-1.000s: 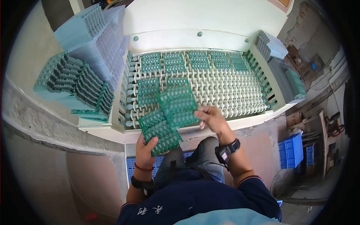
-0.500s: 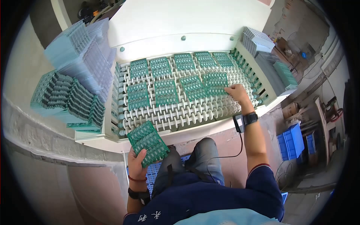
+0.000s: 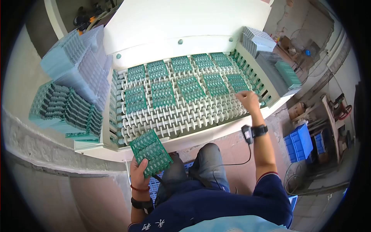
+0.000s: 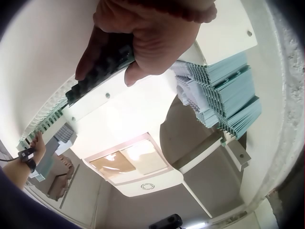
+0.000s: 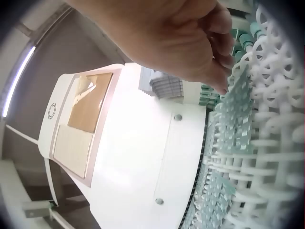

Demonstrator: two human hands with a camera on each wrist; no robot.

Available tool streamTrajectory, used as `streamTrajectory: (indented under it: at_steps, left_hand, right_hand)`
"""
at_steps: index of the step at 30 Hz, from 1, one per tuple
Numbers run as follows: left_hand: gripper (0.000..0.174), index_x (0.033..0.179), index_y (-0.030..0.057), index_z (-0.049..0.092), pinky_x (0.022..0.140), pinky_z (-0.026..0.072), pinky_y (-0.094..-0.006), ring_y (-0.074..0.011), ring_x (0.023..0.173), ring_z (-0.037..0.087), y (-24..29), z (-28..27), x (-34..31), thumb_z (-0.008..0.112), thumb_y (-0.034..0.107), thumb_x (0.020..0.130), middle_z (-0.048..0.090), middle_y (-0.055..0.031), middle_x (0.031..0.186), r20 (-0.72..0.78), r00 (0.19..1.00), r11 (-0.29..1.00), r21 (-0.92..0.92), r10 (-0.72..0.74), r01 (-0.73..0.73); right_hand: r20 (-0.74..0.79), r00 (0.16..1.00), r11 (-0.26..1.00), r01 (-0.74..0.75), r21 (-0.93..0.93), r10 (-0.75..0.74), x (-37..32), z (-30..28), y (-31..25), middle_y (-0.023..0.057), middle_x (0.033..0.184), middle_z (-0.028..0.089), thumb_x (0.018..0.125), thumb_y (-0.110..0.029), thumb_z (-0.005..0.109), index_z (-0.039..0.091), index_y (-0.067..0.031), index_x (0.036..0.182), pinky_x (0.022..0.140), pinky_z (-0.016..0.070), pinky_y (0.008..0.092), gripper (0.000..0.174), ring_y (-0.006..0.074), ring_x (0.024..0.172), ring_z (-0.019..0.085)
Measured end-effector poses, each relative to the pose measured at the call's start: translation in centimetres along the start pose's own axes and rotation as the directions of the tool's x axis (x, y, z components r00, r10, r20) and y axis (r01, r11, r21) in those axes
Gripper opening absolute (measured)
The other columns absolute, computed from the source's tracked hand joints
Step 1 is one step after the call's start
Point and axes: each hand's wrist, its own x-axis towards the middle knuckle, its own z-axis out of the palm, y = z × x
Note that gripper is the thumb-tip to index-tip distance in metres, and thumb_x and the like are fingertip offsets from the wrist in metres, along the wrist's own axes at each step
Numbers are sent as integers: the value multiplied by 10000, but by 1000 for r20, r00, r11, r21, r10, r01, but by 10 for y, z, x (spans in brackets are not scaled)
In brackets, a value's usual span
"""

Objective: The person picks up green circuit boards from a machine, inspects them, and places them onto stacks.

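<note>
Near the front edge of the roller conveyor (image 3: 174, 120), my left hand (image 3: 139, 172) grips a small stack of green circuit boards (image 3: 151, 152), thumb across the top face. The stack's dark, stepped edge (image 4: 97, 71) shows between thumb and fingers in the left wrist view. My right hand (image 3: 248, 101) reaches over the conveyor's right end, pinching the near edge of a circuit board (image 3: 237, 83) that lies on the rollers. In the right wrist view, curled fingertips (image 5: 221, 83) are at that board's corner (image 5: 238, 114). Other boards (image 3: 191, 88) lie in two rows.
Tall stacks of pale blue boards (image 3: 83, 63) and green-edged boards (image 3: 67, 110) stand left of the conveyor. More stacks (image 3: 278, 69) are on its right side. A white machine housing (image 3: 185, 23) rises behind. A blue crate (image 3: 298, 144) sits at lower right.
My right hand has moved right along the front row, laying out boards there; that row has grown to several, evenly spaced. My left hand keeps its stack and has moved slightly left and down.
</note>
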Motion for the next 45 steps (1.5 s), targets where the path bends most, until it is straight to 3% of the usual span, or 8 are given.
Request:
streamTrajectory:
  at_steps: [5,9,15,20,29,31,38,45]
  left_hand:
    - [367,1194,-34,421,537,545,-322,-227,746,640,2,14,2,523,111,873,598,-158,1018,12,1000,999,46,3,-4]
    - [381,1209,-30,405,516,542,-327,-224,719,639,1,13,0,525,103,873,594,-157,1029,-15,1000,996,82,15,-14]
    - [434,1228,-35,393,547,566,-367,-258,771,643,6,-15,-14,525,162,865,581,-182,1055,-13,1000,998,58,18,-17]
    - [533,1250,-85,358,570,567,-407,-313,857,624,22,-18,-27,499,218,835,545,-227,1109,-7,1000,990,-141,26,-27]
    - [534,1280,-78,344,770,536,-412,-315,981,592,22,-42,-41,553,85,816,527,-222,1169,61,998,979,-204,30,-17]
    - [428,1208,-73,399,508,573,-386,-318,752,644,21,-38,-39,527,102,839,557,-247,1067,-15,999,993,-109,47,-49]
    - [403,1187,-44,423,485,559,-331,-227,724,650,19,-12,-17,573,111,846,598,-174,1019,-26,999,999,40,23,-22]
    - [404,1205,-40,412,495,559,-334,-226,722,648,11,-8,-2,554,92,851,602,-174,1009,27,1000,999,32,16,-16]
  right_hand:
    - [454,788,734,-5,679,-415,-107,56,-105,63,699,635,779,-244,706,670,-11,917,580,467,281,273,149,662,608]
    - [749,503,677,-368,637,-432,-159,74,-161,23,624,596,808,-198,685,652,4,874,454,434,201,215,74,524,564]
    - [763,519,524,-557,644,-385,-162,90,-163,5,600,588,821,-133,663,634,-11,803,402,403,159,127,43,464,539]
    - [618,765,343,-539,769,-184,-136,97,-150,33,624,583,833,-133,646,613,35,826,404,462,187,171,81,484,564]
    - [715,641,391,-605,694,-278,-134,124,-209,93,724,607,838,-120,635,597,100,930,467,532,243,242,126,553,609]
    - [704,644,474,-539,696,-300,-135,127,-211,91,740,618,840,-131,633,598,96,977,486,534,238,268,120,564,611]
    - [775,476,605,-491,627,-417,-154,88,-192,39,682,608,818,-177,671,643,41,929,437,457,192,246,82,545,576]
    - [707,664,626,-448,638,-244,-124,90,-172,26,659,601,806,-140,679,645,27,842,448,471,188,174,63,513,541]
